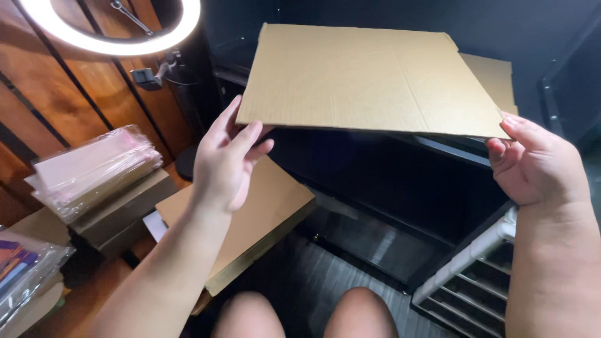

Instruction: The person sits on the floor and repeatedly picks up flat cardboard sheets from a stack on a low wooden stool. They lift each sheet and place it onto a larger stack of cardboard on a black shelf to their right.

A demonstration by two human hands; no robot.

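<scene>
A flat sheet of brown corrugated cardboard (369,78), with fold creases, is held up level in front of me. My left hand (224,159) grips its near left corner, thumb under and fingers spread. My right hand (535,164) holds the near right corner from below. A second cardboard flap shows behind its far right edge.
A stack of flat cardboard (263,213) lies below my left arm. Clear-wrapped pink packets (94,166) rest on boxes at left. A lit ring light (119,28) stands at top left. A dark shelf unit (388,188) and a white rack (469,275) are ahead; my knees show below.
</scene>
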